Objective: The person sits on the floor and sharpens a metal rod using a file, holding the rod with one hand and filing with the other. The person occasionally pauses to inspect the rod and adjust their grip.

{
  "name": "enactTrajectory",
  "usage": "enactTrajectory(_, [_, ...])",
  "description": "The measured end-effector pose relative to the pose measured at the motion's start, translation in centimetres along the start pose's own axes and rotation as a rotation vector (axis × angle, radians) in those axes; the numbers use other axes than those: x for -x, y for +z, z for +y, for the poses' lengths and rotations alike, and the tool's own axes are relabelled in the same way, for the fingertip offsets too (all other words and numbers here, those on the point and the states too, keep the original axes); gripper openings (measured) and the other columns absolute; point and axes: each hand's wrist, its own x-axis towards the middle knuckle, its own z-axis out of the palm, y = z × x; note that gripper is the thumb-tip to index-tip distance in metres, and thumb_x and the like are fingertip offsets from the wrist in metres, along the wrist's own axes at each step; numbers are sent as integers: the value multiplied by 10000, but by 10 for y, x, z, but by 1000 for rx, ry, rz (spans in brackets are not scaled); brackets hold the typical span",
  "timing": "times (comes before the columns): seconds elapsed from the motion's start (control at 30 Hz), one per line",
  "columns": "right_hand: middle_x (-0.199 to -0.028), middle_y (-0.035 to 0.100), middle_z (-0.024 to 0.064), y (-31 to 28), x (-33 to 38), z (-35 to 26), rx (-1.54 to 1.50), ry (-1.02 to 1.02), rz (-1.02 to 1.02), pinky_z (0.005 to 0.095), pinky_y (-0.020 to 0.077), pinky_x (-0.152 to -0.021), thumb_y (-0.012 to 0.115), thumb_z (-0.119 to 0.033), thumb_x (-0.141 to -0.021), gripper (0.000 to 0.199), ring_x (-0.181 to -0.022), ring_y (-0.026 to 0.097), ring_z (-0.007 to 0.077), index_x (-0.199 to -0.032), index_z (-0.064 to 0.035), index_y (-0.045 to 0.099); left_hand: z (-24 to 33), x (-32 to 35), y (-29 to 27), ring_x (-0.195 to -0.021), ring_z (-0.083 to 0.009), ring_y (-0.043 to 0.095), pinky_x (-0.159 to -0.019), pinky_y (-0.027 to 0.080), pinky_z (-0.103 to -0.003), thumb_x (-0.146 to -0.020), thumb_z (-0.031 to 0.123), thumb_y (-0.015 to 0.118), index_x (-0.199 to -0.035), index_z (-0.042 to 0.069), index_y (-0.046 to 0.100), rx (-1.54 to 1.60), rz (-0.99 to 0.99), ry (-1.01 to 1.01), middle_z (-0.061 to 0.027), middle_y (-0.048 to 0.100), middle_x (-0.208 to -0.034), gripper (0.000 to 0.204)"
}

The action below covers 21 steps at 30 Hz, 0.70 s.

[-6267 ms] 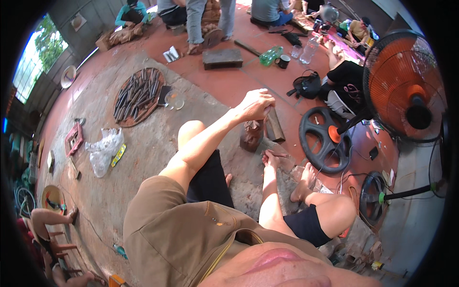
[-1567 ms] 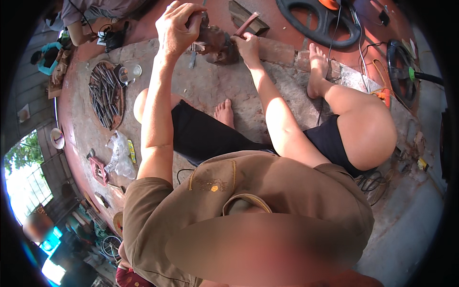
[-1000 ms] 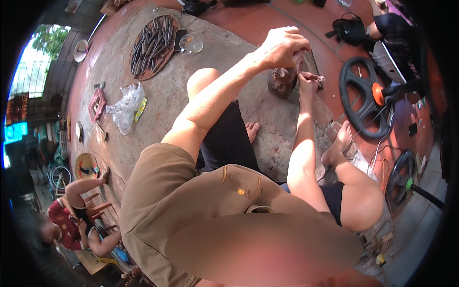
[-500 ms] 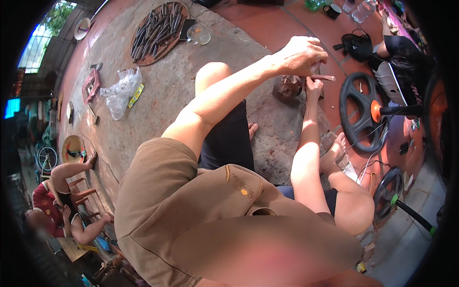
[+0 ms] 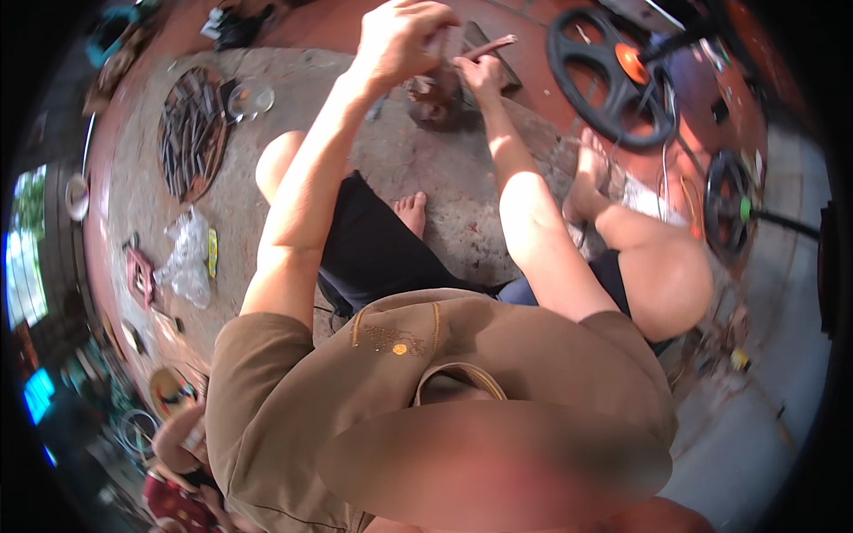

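- Head view: a reddish-brown carved piece point(image 5: 433, 102) sits near the top middle, on the far part of our grey slab point(image 5: 471, 209), between and just below our two hands.
- Our left hand point(image 5: 407, 40) is above the carved piece, its fingers curled inward; blur keeps us from telling whether they grip anything or touch the piece.
- Our right hand point(image 5: 482, 74) is just right of the piece, fingers wrapped around a reddish-brown stick point(image 5: 493, 48) that points up and to the right.
- Behind the right hand we see a wooden plank point(image 5: 506, 76) on the red tiled floor point(image 5: 533, 89).
- Farther right, we have a black wheel-shaped base point(image 5: 627, 67) with an orange hub, and below it a second black base point(image 5: 730, 206) with a green fitting.
- To our left, a round tray point(image 5: 216, 169) bears many dark rods point(image 5: 190, 133), with a clear cup point(image 5: 251, 100) near its edge.
- Nearer us on that side are a clear plastic bag point(image 5: 187, 258), a yellow-green packet point(image 5: 212, 253) touching or just beside it, and a pinkish frame point(image 5: 139, 277).
- At lower left we see a seated person in red point(image 5: 178, 497), near a straw hat point(image 5: 171, 393).
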Motion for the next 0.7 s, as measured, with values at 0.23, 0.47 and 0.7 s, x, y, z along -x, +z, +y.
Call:
enactTrajectory(0.23, [-629,656,138,-16,59,19,-507,411,80,325,488,-605,748,-183,-692,286,-615,618,155,-716,92,676,10,-8,1,-760,-195,642,-719,515,-278,-747,4,655,-858,84,702,82,-39,-75,-37,690,-826,145])
enactTrajectory(0.47, [-676,655,140,9,50,6,-259,163,169,302,480,-593,732,-199,-743,227,-637,622,154,-755,24,691,-2,-1,5,-702,-202,620,-668,505,-277,-742,-14,636,-843,108,707,94,-21,-25,-29,681,-775,174])
enactTrajectory(0.7, [-753,665,217,23,4,10,-212,163,132,415,504,-686,751,-349,-677,387,-754,652,370,-778,20,692,-2,-5,9,-708,-213,616,-673,497,-283,-729,-17,637,-837,97,704,106,-50,-34,-43,685,-791,171])
